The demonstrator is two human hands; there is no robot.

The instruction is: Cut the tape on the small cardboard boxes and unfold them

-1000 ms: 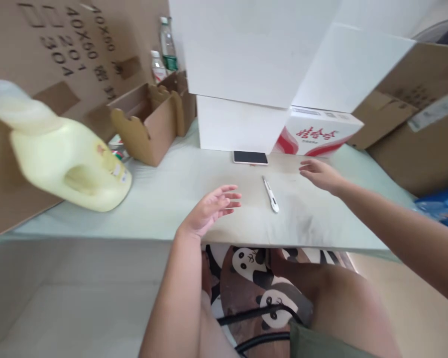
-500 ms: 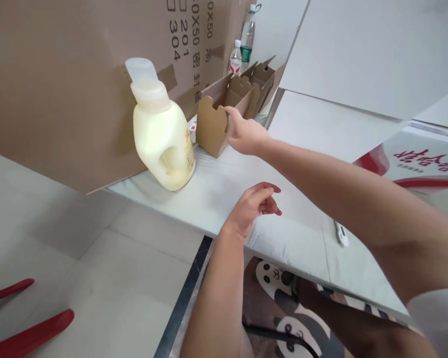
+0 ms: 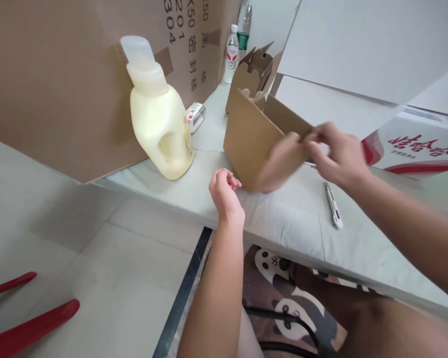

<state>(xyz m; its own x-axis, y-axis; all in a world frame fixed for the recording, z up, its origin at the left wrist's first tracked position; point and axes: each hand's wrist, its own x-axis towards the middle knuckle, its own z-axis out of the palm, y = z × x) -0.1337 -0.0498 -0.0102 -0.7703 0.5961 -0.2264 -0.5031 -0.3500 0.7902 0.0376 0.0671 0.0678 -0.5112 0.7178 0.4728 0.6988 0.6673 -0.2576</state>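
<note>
An open-topped brown cardboard box [image 3: 250, 136] stands turned on the cloth-covered table. At its right end, my right hand [image 3: 341, 154] pinches the edge of the cardboard between thumb and fingers; that end is smeared by motion. Just left of the box's near lower corner is my left hand [image 3: 226, 194], its fingers loosely bent and no object seen in them. Whether its fingertips touch the cardboard I cannot tell. Behind this box stand more brown cardboard boxes [image 3: 244, 79] of the same kind, partly hidden.
A pale yellow detergent jug [image 3: 159, 124] stands at the left, before a large carton [image 3: 59, 89]. Behind it are a small white box [image 3: 195, 117] and two water bottles [image 3: 231, 53]. A white utility knife [image 3: 333, 206] lies on the right, near a red-and-white carton [image 3: 421, 144].
My right hand has pulled the nearest cardboard box away from the others, toward me and to the right. My left hand has shifted slightly left and up, its fingers more bent.
</note>
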